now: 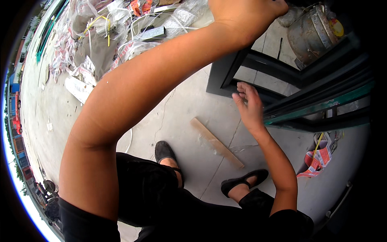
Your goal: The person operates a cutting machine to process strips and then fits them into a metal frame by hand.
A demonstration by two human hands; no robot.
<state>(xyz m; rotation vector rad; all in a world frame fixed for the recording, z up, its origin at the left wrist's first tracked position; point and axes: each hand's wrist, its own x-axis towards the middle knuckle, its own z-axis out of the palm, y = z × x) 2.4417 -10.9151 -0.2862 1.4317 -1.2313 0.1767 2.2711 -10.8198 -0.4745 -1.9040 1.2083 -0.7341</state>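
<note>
My left arm stretches across the view to the upper right. My left hand (244, 18) is above the dark grey metal frames (217, 76), its fingers mostly cut off by the top edge, so what it touches is hidden. Lower down, my right hand (252, 108) hovers beside the nearest frame's corner, fingers loosely bent and thumb apart, with nothing visible in it. Several frames stand close together on the right, one with a green strip (318, 107) along its edge.
Crumpled plastic wrapping (100, 44) heaps at the upper left. A flat wooden board (217, 142) lies on the concrete near my feet. A dirty metal drum (312, 38) is behind the frames. Red-and-white wrapping scraps (318, 159) lie at the right.
</note>
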